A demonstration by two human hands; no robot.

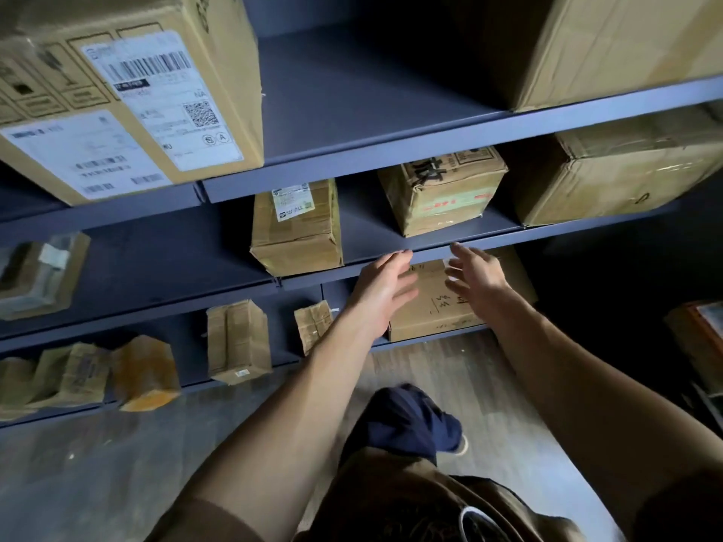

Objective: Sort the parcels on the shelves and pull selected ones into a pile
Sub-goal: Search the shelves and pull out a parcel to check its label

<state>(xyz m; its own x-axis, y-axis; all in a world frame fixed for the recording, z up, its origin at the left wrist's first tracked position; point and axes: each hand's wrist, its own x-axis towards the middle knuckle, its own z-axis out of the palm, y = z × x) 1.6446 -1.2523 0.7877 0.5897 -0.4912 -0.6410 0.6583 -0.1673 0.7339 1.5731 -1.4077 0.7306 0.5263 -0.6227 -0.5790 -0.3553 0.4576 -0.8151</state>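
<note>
Dark blue metal shelving [391,166] fills the view, seen from above, with several tiers holding brown cardboard parcels. A large labelled carton [129,91] sits top left, overhanging its shelf. Another big carton [610,178] fills the right of the tier below.

One tier lower, at the right end, stands the target parcel [426,311], a medium cardboard box with its front at the shelf lip. Both bare arms reach towards it. The left grip [385,289] is at its left side and the right grip [477,279] at its right. The fingers of both are straight and spread apart, clamped on nothing. Whether they touch the card cannot be told.

To pull the parcel out well, the palms likely need to press evenly on opposite sides, low down. It should then come straight out, clear of the shelf edge just above the fingertips. The parcel's plain brown front bears dark handwritten marks.
</note>
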